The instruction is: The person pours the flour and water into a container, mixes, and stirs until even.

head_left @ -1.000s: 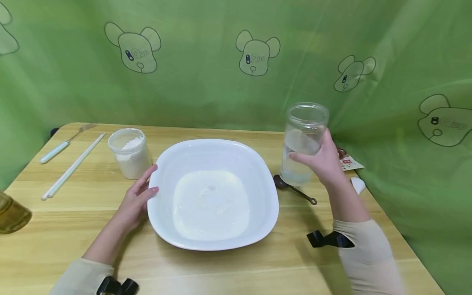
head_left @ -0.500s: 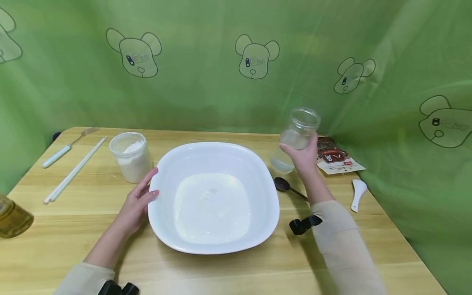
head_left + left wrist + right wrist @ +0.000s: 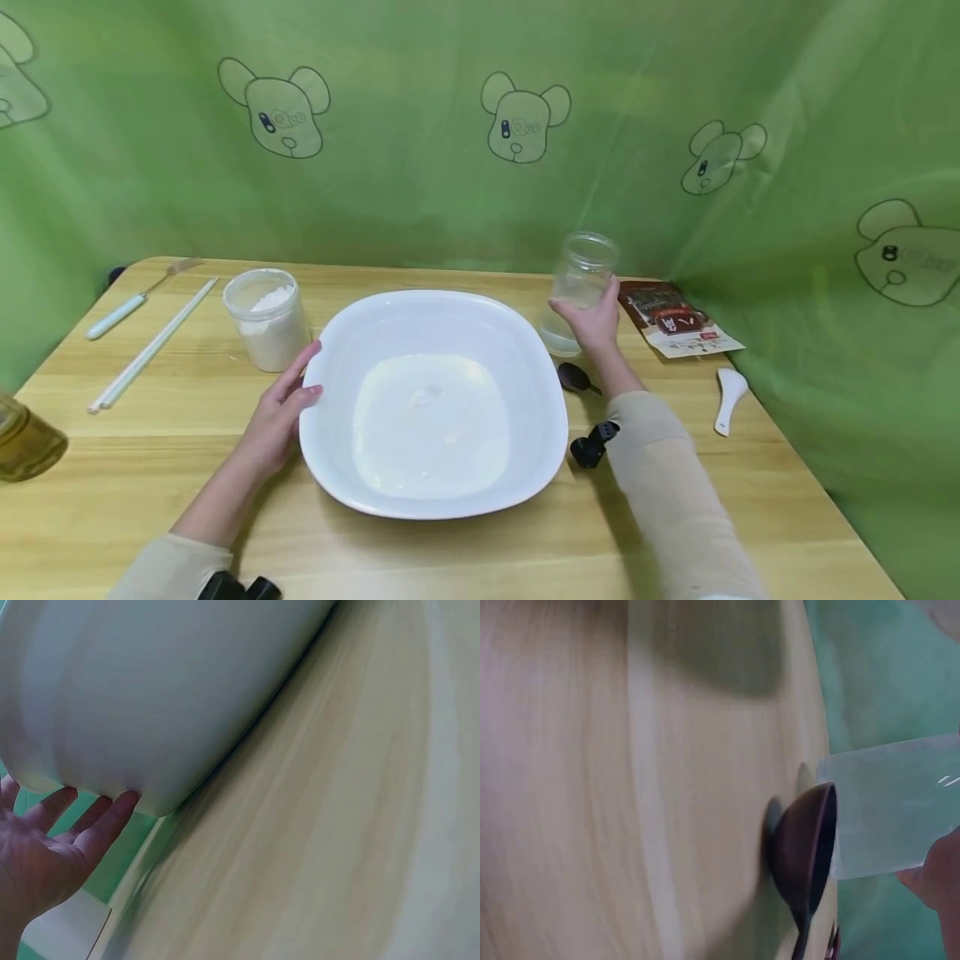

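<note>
Gripping: the right hand (image 3: 596,321) has its thumb and fingers round a clear cylindrical jar (image 3: 573,287) partly filled with colourless liquid.
Jar: near the table's far edge, just beyond the basin's right side; whether its base touches the wood cannot be told.
Basin: a deep white rounded-square basin (image 3: 542,417) sits in the middle of a pale wood-grain table (image 3: 420,558).
Left hand (image 3: 276,408): spread wide, fingertips resting on the basin's left rim.
Beside the jar: a dark brown round-bowled ladle (image 3: 573,377), its handle partly behind the right arm.
Right side: a brown-and-white flat packet (image 3: 675,321) and a short white spoon (image 3: 727,396).
Left side: a clear tub of white powder (image 3: 273,329), two long white sticks (image 3: 153,344), a pale-blue-handled fork (image 3: 116,317), an amber container (image 3: 28,442).
Backdrop: a green curtain (image 3: 412,200) printed with cartoon animal heads.
</note>
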`<state>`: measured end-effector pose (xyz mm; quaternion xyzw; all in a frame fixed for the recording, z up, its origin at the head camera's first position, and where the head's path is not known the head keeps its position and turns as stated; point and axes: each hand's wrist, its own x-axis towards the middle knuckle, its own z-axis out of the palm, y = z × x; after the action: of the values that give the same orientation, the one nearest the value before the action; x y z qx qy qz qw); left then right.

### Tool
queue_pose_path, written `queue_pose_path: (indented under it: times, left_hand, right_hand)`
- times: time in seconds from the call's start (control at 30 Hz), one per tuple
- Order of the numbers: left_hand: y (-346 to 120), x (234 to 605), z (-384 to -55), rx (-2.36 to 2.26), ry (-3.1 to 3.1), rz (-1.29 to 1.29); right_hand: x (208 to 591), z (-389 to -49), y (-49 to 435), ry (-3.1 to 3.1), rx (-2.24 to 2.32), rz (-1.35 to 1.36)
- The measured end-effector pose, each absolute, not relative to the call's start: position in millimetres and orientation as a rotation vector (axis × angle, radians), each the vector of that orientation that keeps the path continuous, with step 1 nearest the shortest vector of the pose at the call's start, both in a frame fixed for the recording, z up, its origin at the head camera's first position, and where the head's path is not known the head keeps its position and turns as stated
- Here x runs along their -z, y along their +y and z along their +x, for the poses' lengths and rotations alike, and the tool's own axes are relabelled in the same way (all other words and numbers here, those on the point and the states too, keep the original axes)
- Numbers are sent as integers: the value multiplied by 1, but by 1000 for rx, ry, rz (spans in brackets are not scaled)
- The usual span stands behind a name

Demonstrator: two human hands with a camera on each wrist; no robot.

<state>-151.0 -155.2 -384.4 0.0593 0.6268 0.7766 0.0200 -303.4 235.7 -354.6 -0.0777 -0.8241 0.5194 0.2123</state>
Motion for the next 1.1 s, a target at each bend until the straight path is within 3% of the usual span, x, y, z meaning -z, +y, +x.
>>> queue_pose_path:
  times: [0.83, 1.1]
  left_hand:
    - [-155, 385, -151, -2406, 1943, 206]
    - [-154, 386, -150, -2411, 1947, 202]
  right_hand:
    - [362, -294, 245, -2352, -1484, -203]
    - [378, -290, 276, -2466, -1505, -30]
